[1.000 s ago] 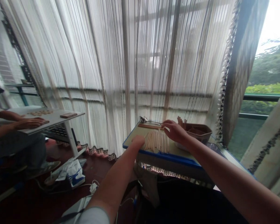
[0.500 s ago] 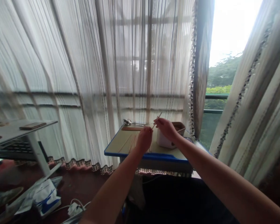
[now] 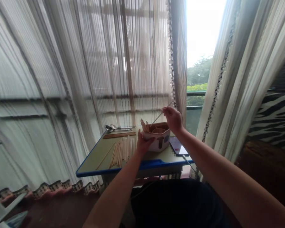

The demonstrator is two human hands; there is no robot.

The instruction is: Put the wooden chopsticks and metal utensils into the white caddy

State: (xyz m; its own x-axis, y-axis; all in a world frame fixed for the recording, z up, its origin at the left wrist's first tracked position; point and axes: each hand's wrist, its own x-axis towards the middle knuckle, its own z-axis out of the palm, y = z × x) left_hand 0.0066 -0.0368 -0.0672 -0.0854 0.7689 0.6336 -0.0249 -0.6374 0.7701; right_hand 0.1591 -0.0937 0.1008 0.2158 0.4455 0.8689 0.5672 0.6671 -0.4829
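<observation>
My right grip [image 3: 173, 118] pinches a thin stick [image 3: 158, 117] slanting over the box [image 3: 154, 147] my left grip [image 3: 144, 144] clasps on the tabletop [image 3: 95, 156].

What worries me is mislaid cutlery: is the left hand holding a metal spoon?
No: the left hand grips the box, while the metal spoons lie near the far edge of the table.

the table [image 3: 93, 160] bears sticks [image 3: 120, 151], ladles [image 3: 108, 129], phone [image 3: 179, 146] and box [image 3: 160, 143].
</observation>
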